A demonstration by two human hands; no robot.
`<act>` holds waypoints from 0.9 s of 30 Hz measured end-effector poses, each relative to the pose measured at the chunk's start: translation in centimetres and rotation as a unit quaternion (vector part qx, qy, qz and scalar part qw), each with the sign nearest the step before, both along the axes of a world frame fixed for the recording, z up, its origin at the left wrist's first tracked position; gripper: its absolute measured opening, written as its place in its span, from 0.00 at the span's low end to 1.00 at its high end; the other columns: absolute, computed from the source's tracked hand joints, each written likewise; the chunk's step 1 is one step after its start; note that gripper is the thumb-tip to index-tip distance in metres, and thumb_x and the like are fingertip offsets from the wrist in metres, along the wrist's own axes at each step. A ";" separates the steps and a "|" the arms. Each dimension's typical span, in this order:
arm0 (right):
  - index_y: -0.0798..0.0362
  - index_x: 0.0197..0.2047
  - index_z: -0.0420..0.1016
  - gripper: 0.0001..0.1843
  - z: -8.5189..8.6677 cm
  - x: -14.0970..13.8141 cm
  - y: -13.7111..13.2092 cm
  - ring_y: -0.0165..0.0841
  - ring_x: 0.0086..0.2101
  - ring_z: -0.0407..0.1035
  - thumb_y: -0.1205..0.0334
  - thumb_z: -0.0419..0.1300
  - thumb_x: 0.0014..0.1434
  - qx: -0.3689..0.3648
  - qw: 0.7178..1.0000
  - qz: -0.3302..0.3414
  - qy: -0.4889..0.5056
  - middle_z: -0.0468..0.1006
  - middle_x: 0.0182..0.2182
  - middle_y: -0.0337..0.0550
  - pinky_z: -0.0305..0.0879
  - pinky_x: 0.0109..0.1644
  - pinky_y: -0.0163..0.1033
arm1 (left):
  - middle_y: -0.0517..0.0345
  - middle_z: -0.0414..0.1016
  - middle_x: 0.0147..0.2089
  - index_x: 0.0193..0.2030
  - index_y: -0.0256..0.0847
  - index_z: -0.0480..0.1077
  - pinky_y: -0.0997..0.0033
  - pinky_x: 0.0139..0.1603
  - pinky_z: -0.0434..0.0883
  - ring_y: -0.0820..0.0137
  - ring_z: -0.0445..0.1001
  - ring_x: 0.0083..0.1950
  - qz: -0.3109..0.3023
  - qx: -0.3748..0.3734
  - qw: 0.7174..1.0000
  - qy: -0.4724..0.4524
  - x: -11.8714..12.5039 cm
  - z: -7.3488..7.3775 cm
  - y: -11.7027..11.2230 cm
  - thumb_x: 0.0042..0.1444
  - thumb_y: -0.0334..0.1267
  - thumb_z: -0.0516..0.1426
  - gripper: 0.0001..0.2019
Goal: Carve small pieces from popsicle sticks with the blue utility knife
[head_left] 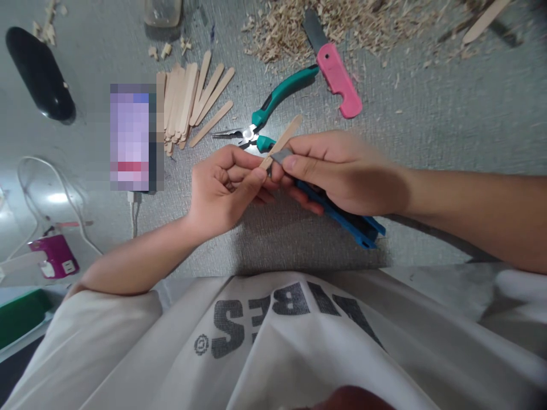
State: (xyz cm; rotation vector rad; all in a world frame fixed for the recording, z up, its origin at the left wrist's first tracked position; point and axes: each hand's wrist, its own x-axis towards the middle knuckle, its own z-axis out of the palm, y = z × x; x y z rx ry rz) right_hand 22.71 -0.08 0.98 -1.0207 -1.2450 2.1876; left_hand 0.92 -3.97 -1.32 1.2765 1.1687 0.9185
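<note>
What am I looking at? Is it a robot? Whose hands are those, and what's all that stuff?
No robot here, just a person using two bare hands. There is only one picture, taken by a camera worn on the person's head, looking forward and down. That's why their white shirt shows at the bottom.

The left hand pinches a thin wooden stick. The right hand grips a blue-handled cutter, its grey blade right by the stick.

On the grey tabletop lie more wooden sticks in a bunch, green-handled pliers, a pink-handled blade and lots of wood shavings. At the far left is a dark, rounded object; I can't tell what it is.
</note>
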 end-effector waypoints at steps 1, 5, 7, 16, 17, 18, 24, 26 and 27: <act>0.53 0.36 0.76 0.16 0.0 0.0 0.0 0.26 0.17 0.63 0.65 0.59 0.80 0.000 1.000 0.001 -0.002 0.72 0.21 0.33 0.59 0.18 0.32 | 0.55 0.90 0.36 0.44 0.42 0.75 0.70 0.26 0.84 0.66 0.89 0.30 0.000 0.001 1.000 -0.002 0.1 0.0 0.0 0.67 0.66 0.68 0.26; 0.53 0.37 0.77 0.15 -0.1 0.0 -0.1 0.27 0.18 0.63 0.67 0.58 0.79 0.001 1.000 -0.003 -0.011 0.72 0.22 0.33 0.59 0.18 0.32 | 0.56 0.90 0.36 0.45 0.42 0.75 0.69 0.29 0.85 0.66 0.89 0.30 0.009 0.007 1.000 -0.001 0.3 0.0 -0.1 0.69 0.63 0.68 0.24; 0.52 0.37 0.77 0.15 -0.1 -0.1 -0.1 0.27 0.18 0.63 0.65 0.60 0.80 0.002 1.000 -0.004 -0.012 0.72 0.22 0.33 0.59 0.18 0.32 | 0.57 0.90 0.35 0.45 0.43 0.75 0.69 0.30 0.86 0.67 0.88 0.30 0.011 0.015 1.000 -0.009 0.4 0.0 -0.1 0.70 0.61 0.68 0.22; 0.52 0.39 0.77 0.14 -0.4 0.1 -0.3 0.26 0.18 0.63 0.60 0.62 0.81 0.010 1.000 0.004 -0.018 0.72 0.22 0.33 0.59 0.19 0.32 | 0.58 0.89 0.33 0.45 0.42 0.76 0.69 0.31 0.86 0.70 0.86 0.29 0.028 0.004 1.000 0.003 0.6 0.0 -0.3 0.68 0.63 0.69 0.24; 0.52 0.39 0.77 0.14 -0.4 0.1 -0.3 0.26 0.18 0.63 0.60 0.61 0.81 0.011 1.000 0.005 -0.027 0.72 0.22 0.33 0.59 0.19 0.32 | 0.58 0.89 0.34 0.45 0.42 0.76 0.70 0.31 0.86 0.70 0.86 0.29 0.025 0.008 1.000 -0.002 0.6 0.0 -0.3 0.69 0.62 0.69 0.23; 0.52 0.39 0.77 0.15 -0.4 0.1 -0.3 0.26 0.18 0.64 0.59 0.61 0.81 0.011 0.999 0.004 -0.036 0.73 0.22 0.33 0.59 0.18 0.32 | 0.58 0.89 0.34 0.45 0.42 0.76 0.71 0.31 0.85 0.70 0.86 0.29 0.021 0.014 1.000 -0.006 0.5 -0.1 -0.3 0.69 0.61 0.69 0.22; 0.52 0.34 0.75 0.20 -0.2 0.1 -0.5 0.25 0.17 0.64 0.55 0.63 0.81 0.016 0.998 -0.005 -0.066 0.72 0.20 0.34 0.57 0.17 0.32 | 0.56 0.90 0.38 0.46 0.42 0.76 0.71 0.35 0.85 0.71 0.88 0.33 -0.009 0.013 1.000 -0.006 0.4 -0.4 -0.3 0.72 0.58 0.67 0.19; 0.52 0.32 0.75 0.21 0.0 0.0 -0.6 0.25 0.16 0.64 0.55 0.64 0.80 0.019 0.996 -0.009 -0.082 0.72 0.20 0.34 0.57 0.17 0.33 | 0.55 0.91 0.41 0.47 0.43 0.77 0.70 0.40 0.87 0.69 0.90 0.37 -0.018 0.026 0.999 -0.015 0.4 -0.5 -0.3 0.73 0.54 0.68 0.16; 0.52 0.32 0.75 0.22 0.1 -0.1 -0.6 0.25 0.16 0.64 0.56 0.64 0.80 0.020 0.996 -0.011 -0.091 0.72 0.19 0.34 0.57 0.17 0.33 | 0.55 0.91 0.42 0.47 0.43 0.77 0.69 0.42 0.87 0.69 0.90 0.40 -0.022 0.034 0.999 -0.019 0.4 -0.5 -0.4 0.73 0.52 0.68 0.15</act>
